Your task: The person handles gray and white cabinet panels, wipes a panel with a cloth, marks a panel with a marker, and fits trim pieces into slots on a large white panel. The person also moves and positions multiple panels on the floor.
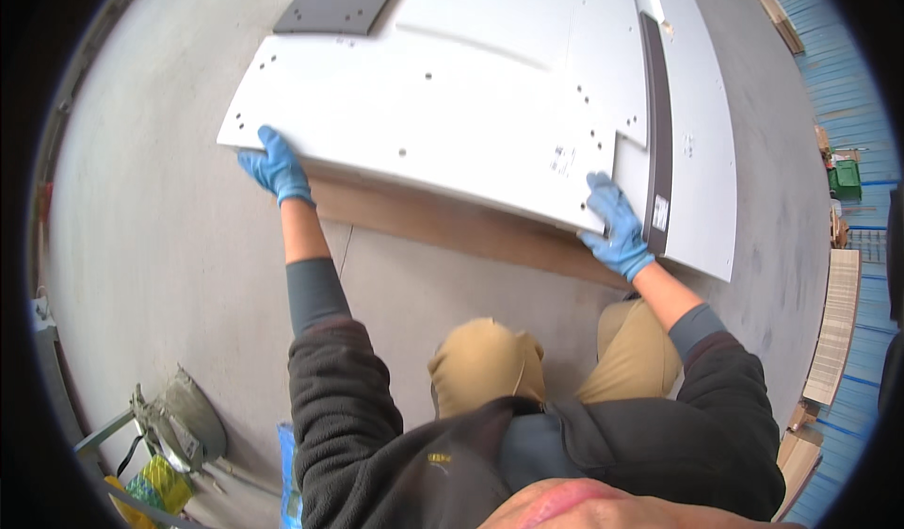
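Observation:
A wide white panel (480,105) with small dark holes lies flat before me, on top of a stack with a brown side (452,218). My left hand (276,166), in a blue glove, grips its near left corner, with the thumb on top and the fingers at the edge. At the near right corner my right hand (617,227), also gloved in blue, is closed over the panel's edge. Some fingertips are hidden at the edges. A dark grey panel (339,1) with a white label rests at the far left of the white panel.
Beside my right hand lie a long dark strip (659,124) and another white panel (706,152). Flat boards (833,331) and a green crate (846,180) stand along a blue surface at the right. A grey bag (188,416) and yellow-green bundle (160,482) sit at lower left.

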The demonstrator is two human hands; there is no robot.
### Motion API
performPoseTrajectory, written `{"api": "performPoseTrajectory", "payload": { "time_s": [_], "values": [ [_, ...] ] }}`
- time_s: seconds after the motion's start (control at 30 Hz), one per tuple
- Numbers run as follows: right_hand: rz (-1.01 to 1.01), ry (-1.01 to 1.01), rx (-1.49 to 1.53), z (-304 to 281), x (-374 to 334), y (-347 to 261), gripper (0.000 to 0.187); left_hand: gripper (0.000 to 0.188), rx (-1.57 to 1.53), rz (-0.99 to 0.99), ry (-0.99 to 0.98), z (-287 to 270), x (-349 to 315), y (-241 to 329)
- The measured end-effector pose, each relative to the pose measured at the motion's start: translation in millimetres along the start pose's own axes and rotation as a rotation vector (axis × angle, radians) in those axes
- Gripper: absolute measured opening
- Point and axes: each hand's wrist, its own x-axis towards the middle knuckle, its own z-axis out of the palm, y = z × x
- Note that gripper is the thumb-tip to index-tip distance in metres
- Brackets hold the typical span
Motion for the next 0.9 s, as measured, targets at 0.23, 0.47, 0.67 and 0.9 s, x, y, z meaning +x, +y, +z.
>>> {"api": "performPoseTrajectory", "payload": {
  "time_s": [0.23, 0.47, 0.67, 0.9],
  "values": [
    [0.097, -0.073, -0.052, -3, 3, -4, 0.058, 0.068, 0.04, 0.04, 0.002, -5, 17, 7],
    [0.026, -0.041, -0.019, 0, 4, -1, 0.063, 0.065, -0.003, 0.038, -0.011, -5, 16, 5],
    [0.013, -0.018, -0.003, 2, 1, 2, 0.063, 0.071, -0.071, 0.006, 0.012, 0, 21, -6],
    [-0.026, -0.028, 0.053, 12, -6, 12, 0.059, 0.081, 0.042, -0.067, 0.115, 4, 19, -8]
  ]
}}
